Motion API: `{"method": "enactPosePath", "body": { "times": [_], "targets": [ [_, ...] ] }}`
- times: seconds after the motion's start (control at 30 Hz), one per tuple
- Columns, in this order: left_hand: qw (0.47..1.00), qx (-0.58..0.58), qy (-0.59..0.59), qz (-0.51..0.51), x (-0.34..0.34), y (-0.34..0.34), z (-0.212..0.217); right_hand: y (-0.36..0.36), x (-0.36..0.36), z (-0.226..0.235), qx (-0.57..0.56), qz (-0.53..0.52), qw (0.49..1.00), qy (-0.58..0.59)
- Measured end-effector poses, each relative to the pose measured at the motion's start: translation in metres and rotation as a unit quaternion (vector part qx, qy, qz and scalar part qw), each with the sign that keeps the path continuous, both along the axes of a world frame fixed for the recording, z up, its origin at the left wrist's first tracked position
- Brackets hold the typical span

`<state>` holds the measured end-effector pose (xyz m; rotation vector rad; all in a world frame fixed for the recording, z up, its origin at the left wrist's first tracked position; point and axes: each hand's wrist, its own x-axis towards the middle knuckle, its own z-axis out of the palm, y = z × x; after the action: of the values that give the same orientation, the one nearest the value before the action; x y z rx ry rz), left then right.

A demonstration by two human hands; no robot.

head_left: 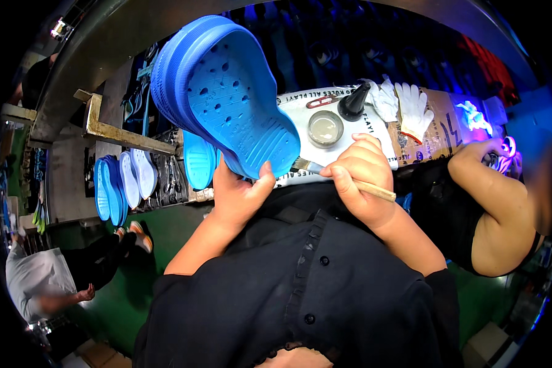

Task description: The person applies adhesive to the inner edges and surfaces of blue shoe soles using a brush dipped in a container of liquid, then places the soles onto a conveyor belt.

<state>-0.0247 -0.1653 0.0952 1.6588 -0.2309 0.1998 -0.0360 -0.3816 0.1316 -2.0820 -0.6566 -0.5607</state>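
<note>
My left hand point(242, 195) grips the narrow end of a blue shoe sole point(245, 116), thumb on its inner face. The sole is tilted up, showing a footbed with small pits and ridges inside a raised, ribbed rim. My right hand point(363, 178) is closed round a flat brush point(377, 191) with a wooden handle. The brush's dark bristle end is at the sole's near right edge; I cannot tell whether it touches. Just beyond the brush stands a small round dish point(325, 129) of cloudy, pale liquid.
A black cone-topped bottle point(354, 104), red-handled snips point(322, 101) and white gloves point(413, 111) lie on the printed bench cover point(300, 116). More soles point(108, 190) sit left on a rack beside a metal bar point(129, 140). Another person's arm point(495, 190) is close on my right.
</note>
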Motion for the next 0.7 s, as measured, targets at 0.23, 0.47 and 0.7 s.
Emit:
{"method": "enactPosePath", "body": {
  "times": [0.23,0.47,0.7],
  "targets": [
    [0.998,0.042,-0.054,-0.008,0.001,0.005,-0.013,-0.006,0.0,0.003,0.042,0.0,0.999,0.028],
    [0.995,0.088,-0.05,-0.026,0.0,0.005,-0.012,-0.004,0.003,-0.006,-0.032,-0.013,0.999,0.0],
    [0.996,0.042,-0.076,0.006,-0.002,-0.003,-0.013,-0.001,-0.001,-0.001,-0.005,0.015,1.0,-0.016]
  ]
}}
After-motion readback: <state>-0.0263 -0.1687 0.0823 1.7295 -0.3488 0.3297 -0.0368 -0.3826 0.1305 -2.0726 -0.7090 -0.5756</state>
